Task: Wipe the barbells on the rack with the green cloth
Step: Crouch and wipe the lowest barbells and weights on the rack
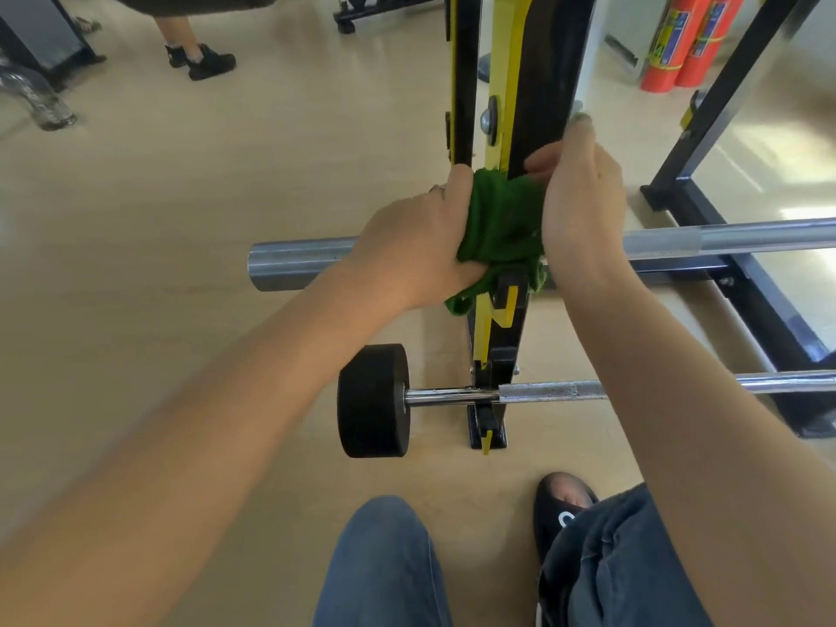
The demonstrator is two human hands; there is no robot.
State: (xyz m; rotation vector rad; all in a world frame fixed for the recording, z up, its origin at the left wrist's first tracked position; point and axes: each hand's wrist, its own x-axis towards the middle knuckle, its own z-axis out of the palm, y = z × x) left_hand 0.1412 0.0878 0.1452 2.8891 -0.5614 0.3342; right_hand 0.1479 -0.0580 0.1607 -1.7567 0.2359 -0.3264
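Observation:
A green cloth (502, 224) is bunched between both hands at the black and yellow rack upright (524, 83). My left hand (407, 246) grips the cloth from the left, and my right hand (583, 210) holds its right side with curled fingers. Under the cloth runs a steel barbell (733, 239), its thick sleeve (294, 264) sticking out to the left. Lower on the rack lies a second barbell (565, 391) with a black round weight (373, 400) on its left end.
The rack's black base frame (746, 282) stretches to the right. Red cylinders (678, 43) stand at the back right. Another person's feet in black shoes (203, 61) are at the back left. A clear bottle (40, 101) lies far left. My own legs and shoe (565, 504) are below.

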